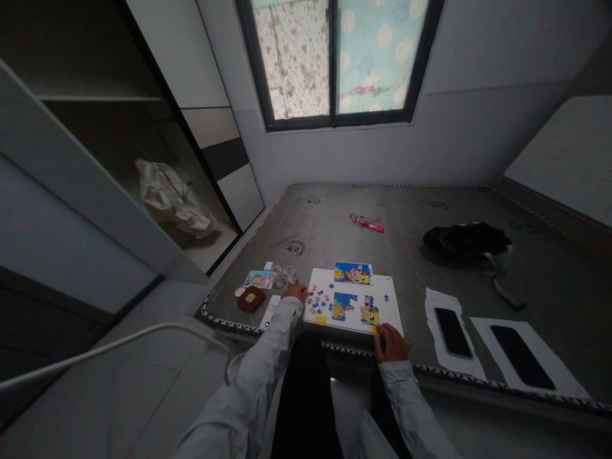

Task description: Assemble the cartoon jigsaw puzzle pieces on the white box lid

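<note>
A white board (354, 280) lies near the front edge of the mattress. At its left edge, my left hand (296, 291) has its fingers drawn together beside loose jigsaw pieces (319, 301); what lies between the fingertips is too small to make out. My right hand (393, 344) curls round the board's lower right edge, close to a joined puzzle section (369, 311) with yellow and pink cartoon figures. Another joined section (340, 308), blue and yellow, sits left of it. A cartoon picture card (352, 273) lies across the board's top edge. One loose blue piece (387, 298) rests at the right.
Left of the board are a brown case (251, 298), clear round containers (282, 277) and another picture card (259, 279). Two dark phones (453, 333) lie on white paper at right. Farther back are a red packet (368, 223) and a black bag (466, 242).
</note>
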